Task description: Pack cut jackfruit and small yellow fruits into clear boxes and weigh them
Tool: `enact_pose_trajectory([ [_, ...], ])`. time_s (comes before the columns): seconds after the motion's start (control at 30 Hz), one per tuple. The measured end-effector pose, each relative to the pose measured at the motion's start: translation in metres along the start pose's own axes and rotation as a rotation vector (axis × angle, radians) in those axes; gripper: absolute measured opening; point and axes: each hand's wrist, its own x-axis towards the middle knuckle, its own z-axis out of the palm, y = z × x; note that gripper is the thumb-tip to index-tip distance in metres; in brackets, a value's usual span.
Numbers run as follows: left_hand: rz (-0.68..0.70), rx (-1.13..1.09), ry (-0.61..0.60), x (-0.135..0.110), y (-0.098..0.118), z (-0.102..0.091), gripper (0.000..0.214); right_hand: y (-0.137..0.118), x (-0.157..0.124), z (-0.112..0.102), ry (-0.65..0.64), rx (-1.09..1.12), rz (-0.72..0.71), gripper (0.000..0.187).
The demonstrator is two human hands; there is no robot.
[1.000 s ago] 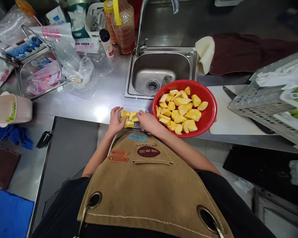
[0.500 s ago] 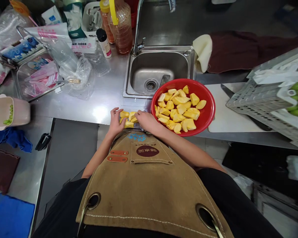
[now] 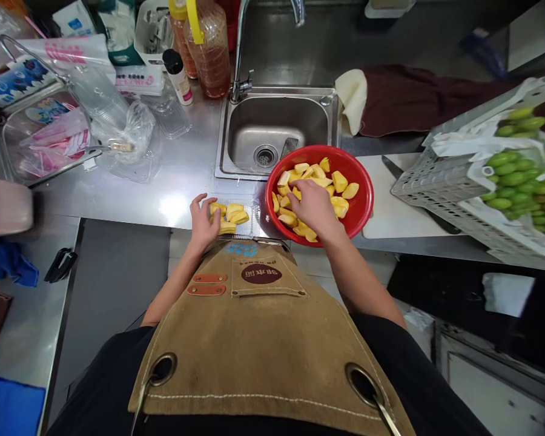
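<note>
A clear plastic tray (image 3: 255, 213) lies at the counter's front edge, with several yellow jackfruit pieces (image 3: 235, 212) in it. My left hand (image 3: 203, 223) is at the tray's left side, thumb and fingers apart and curved about its edge. To the right, a red bowl (image 3: 367, 197) holds many more jackfruit pieces (image 3: 340, 181). My right hand (image 3: 315, 206) reaches down into this bowl over the fruit, its thumb and forefinger spread around a piece at the left. Its other fingers are partly hidden, and no firm grip shows.
Behind the bowl is a steel sink (image 3: 272, 133) with a tap (image 3: 240, 85). On the right, a knife (image 3: 392, 167) rests on a white cutting board (image 3: 375, 212), beside a crate (image 3: 440, 194) of green fruit. Jugs (image 3: 209, 66) and plastic packaging (image 3: 131, 139) crowd the back left.
My right hand has moved from the tray rightward into the red bowl. My left hand stays beside the tray. The view has shifted slightly to the right.
</note>
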Motion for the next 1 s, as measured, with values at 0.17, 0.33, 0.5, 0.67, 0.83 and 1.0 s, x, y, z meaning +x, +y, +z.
enact_pose_trajectory([
  [0.17,-0.044,0.008,0.097,0.005,-0.016,-0.007,0.029,0.006,-0.002,0.017,-0.220,-0.147,-0.002,0.040],
  [0.33,-0.097,-0.015,0.122,0.004,-0.023,-0.011,0.027,0.021,0.002,0.018,-0.265,-0.145,-0.143,0.041],
  [0.5,-0.162,-0.046,0.158,0.001,-0.025,-0.010,0.028,0.039,0.013,0.012,-0.304,-0.137,-0.243,0.028],
  [0.67,-0.179,-0.065,0.179,-0.001,-0.028,-0.009,0.027,0.043,0.020,0.011,-0.315,-0.163,-0.325,0.022],
  [0.83,-0.190,-0.078,0.181,-0.003,-0.029,-0.007,0.027,0.054,0.021,0.006,-0.304,-0.041,-0.324,0.021],
  [1.0,-0.243,-0.135,0.158,-0.003,-0.029,-0.004,0.029,0.063,0.009,-0.005,-0.028,0.436,-0.175,0.026],
])
